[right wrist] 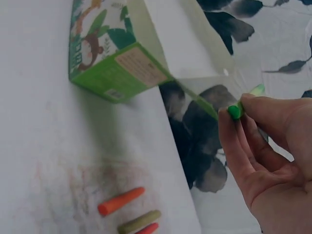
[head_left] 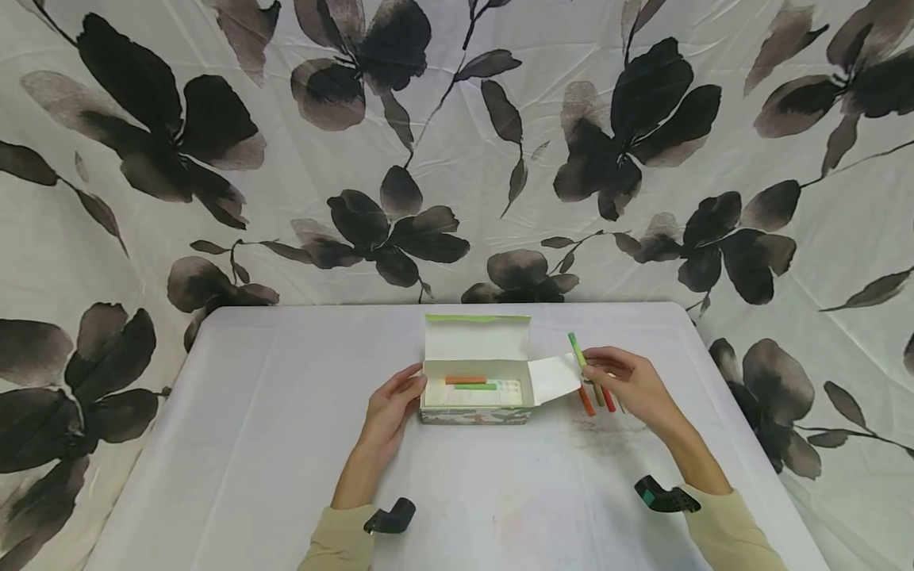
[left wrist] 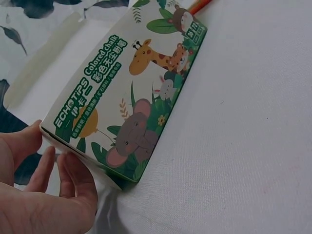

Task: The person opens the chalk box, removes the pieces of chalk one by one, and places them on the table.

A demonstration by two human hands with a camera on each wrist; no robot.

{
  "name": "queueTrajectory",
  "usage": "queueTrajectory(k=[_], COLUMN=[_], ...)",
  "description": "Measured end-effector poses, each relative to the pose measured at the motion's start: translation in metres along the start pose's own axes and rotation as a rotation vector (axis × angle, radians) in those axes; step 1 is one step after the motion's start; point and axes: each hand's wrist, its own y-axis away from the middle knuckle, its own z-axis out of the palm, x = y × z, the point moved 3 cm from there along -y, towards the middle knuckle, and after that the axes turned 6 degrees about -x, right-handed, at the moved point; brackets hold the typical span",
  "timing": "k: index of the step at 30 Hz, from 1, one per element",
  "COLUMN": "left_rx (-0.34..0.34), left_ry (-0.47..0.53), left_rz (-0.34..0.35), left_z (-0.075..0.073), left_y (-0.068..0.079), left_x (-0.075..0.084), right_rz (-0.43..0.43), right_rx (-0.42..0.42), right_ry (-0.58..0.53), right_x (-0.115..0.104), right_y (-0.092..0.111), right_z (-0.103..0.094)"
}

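Observation:
An open colored chalk box, printed with animals, stands at the middle of the table. At its left end my left hand grips the wall, thumb on the corner in the left wrist view. Inside lie an orange chalk and a green chalk. Thumb and fingertips of my right hand pinch another green chalk, beside the box's right flap. Below that hand, an orange chalk, an olive chalk and a red chalk lie on the table.
The box's lid stands raised at the back. A white cloth covers the table, with chalk smudges near the loose sticks. Behind the far edge hangs a floral curtain.

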Motion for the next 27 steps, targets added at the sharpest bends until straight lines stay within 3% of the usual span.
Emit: queueTrajectory(k=[10, 21, 24, 27], left_rx=[-0.012, -0.028, -0.030, -0.025], left_ry=[-0.006, -0.016, -0.011, -0.003], left_rz=[-0.004, 0.001, 0.003, 0.002], left_z=[0.000, -0.001, -0.001, 0.000], left_y=[0.000, 0.000, 0.000, 0.001], left_x=[0.001, 0.000, 0.000, 0.000], right_rz=[0.090, 0.189, 0.197, 0.200], right_rx=[0.043, -0.013, -0.026, -0.003], right_ry=[-0.039, -0.126, -0.080, 0.033], right_x=[0.030, 0.072, 0.078, 0.080], right_y=[0.031, 0.056, 0.061, 0.063], right_z=[-0.005, 0.018, 0.025, 0.031])
